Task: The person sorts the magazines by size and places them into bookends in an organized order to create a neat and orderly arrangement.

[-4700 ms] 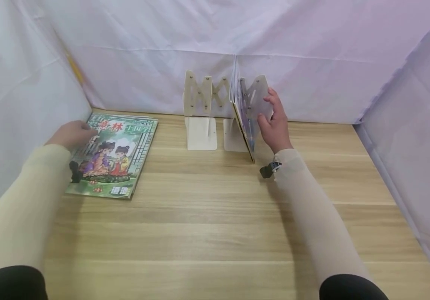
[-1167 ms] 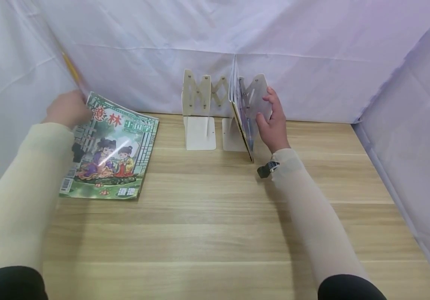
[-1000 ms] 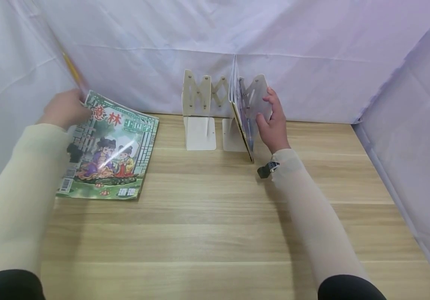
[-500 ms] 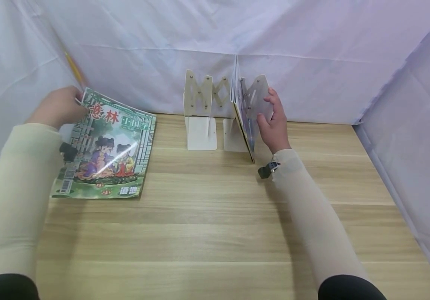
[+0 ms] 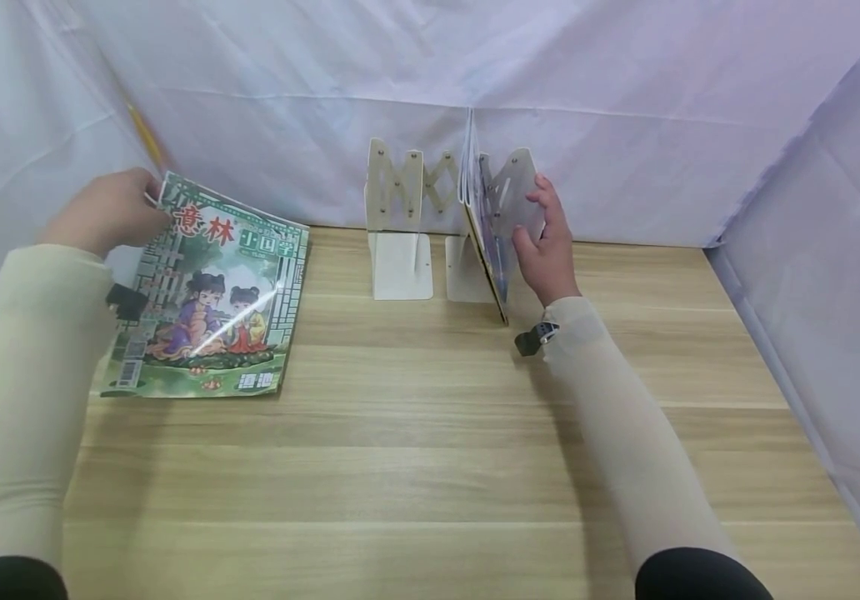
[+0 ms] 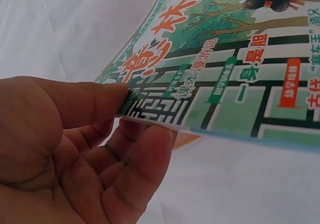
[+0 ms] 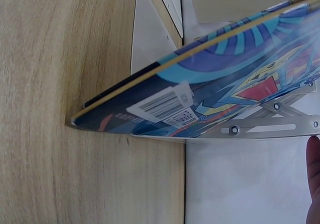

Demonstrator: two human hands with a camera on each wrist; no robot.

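A green magazine (image 5: 212, 308) with cartoon figures on its cover lies at the left of the wooden table (image 5: 415, 433). My left hand (image 5: 111, 208) pinches its far left corner, thumb on top and fingers beneath, as the left wrist view shows on the magazine (image 6: 225, 84) and the left hand (image 6: 75, 149). That corner is raised off the table while the near edge rests on the wood. A cream expandable bookend (image 5: 407, 200) stands at the back. A blue book (image 5: 486, 242) stands in it, leaning on the right end plate. My right hand (image 5: 546, 242) grips that plate from the right.
White cloth walls (image 5: 625, 100) close in the table at the back, left and right. In the right wrist view the blue book (image 7: 225, 84) stands on edge against the bookend plate (image 7: 270, 129), with bare wood on the near side.
My left hand has lifted the magazine's far left corner off the table and drawn it a little to the left. The right hand, book and bookend have stayed put.
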